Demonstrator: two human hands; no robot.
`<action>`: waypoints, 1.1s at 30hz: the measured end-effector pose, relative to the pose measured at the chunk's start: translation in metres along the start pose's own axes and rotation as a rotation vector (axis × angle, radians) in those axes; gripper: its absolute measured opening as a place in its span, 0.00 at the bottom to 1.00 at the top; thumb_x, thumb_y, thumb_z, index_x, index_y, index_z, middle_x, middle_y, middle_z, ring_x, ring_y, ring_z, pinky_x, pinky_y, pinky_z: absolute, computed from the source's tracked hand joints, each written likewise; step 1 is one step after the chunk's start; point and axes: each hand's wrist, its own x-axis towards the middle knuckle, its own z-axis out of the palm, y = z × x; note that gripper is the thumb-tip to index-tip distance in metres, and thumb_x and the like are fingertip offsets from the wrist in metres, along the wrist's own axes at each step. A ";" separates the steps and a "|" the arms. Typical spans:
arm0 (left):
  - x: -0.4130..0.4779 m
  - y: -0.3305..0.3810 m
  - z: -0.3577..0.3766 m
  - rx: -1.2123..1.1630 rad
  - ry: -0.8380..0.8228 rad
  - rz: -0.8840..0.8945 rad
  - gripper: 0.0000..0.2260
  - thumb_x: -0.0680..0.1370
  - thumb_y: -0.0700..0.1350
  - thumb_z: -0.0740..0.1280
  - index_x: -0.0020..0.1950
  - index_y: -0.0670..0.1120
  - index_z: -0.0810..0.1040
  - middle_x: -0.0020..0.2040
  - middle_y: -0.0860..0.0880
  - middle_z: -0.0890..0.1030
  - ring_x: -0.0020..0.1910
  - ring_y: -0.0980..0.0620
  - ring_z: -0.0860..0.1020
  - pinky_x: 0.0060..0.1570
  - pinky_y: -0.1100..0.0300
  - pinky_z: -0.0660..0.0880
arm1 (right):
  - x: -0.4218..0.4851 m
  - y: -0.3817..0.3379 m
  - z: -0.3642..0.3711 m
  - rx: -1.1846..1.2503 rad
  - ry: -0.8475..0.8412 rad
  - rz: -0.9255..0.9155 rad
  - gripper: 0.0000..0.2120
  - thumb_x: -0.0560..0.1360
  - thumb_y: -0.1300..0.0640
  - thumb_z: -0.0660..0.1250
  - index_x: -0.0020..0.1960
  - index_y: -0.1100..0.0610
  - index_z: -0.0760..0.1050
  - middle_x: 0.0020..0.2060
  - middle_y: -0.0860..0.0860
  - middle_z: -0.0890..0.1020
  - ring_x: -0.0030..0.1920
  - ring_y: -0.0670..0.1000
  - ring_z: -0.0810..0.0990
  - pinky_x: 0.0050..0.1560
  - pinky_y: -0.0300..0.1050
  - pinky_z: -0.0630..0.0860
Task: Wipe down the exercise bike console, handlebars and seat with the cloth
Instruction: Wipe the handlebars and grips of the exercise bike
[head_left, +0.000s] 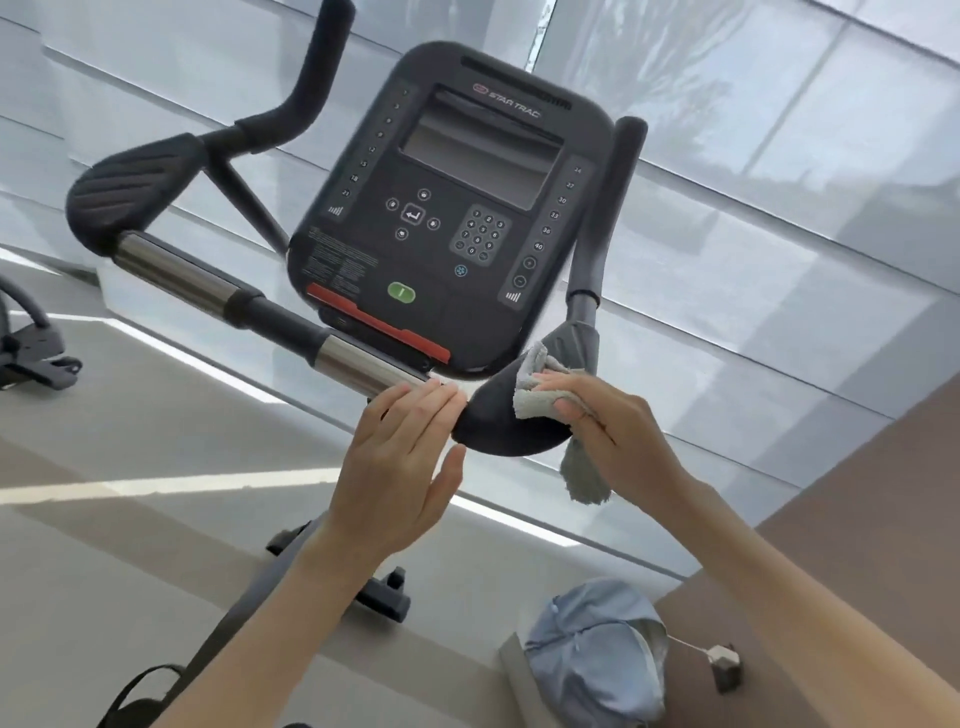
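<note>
Two hands work just below the console (441, 208): left of its lower edge, the left hand (400, 467) lies flat, fingers together and gripping nothing, against the chrome handlebar tube (363, 364), probably to steady the bike. Right of it, the right hand (608, 431) presses the grey cloth (540, 389) onto the padded right handlebar grip (498, 426), one corner dangling off the pad's near edge. Open air surrounds that grip, leaving room to sweep up the right handlebar post (608, 208); the seat is out of view.
</note>
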 end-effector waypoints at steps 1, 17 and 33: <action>-0.001 -0.002 0.001 -0.018 0.003 -0.002 0.19 0.80 0.48 0.56 0.62 0.39 0.78 0.60 0.42 0.80 0.62 0.44 0.76 0.68 0.49 0.65 | 0.002 -0.005 -0.004 0.018 0.003 0.048 0.12 0.78 0.56 0.59 0.55 0.53 0.79 0.48 0.44 0.83 0.49 0.39 0.78 0.49 0.30 0.71; 0.010 -0.029 0.021 -0.142 0.094 0.053 0.16 0.79 0.46 0.59 0.57 0.40 0.81 0.58 0.45 0.81 0.61 0.47 0.76 0.70 0.48 0.63 | 0.102 0.032 -0.026 -0.388 -0.202 0.335 0.15 0.80 0.53 0.57 0.38 0.59 0.69 0.31 0.54 0.74 0.35 0.51 0.71 0.39 0.46 0.67; 0.009 -0.046 0.011 -0.264 0.197 0.110 0.14 0.78 0.41 0.60 0.55 0.39 0.82 0.57 0.45 0.82 0.60 0.48 0.79 0.65 0.48 0.68 | 0.092 -0.034 0.008 -0.129 -0.387 0.224 0.16 0.78 0.56 0.57 0.39 0.65 0.72 0.30 0.59 0.73 0.32 0.49 0.69 0.37 0.41 0.66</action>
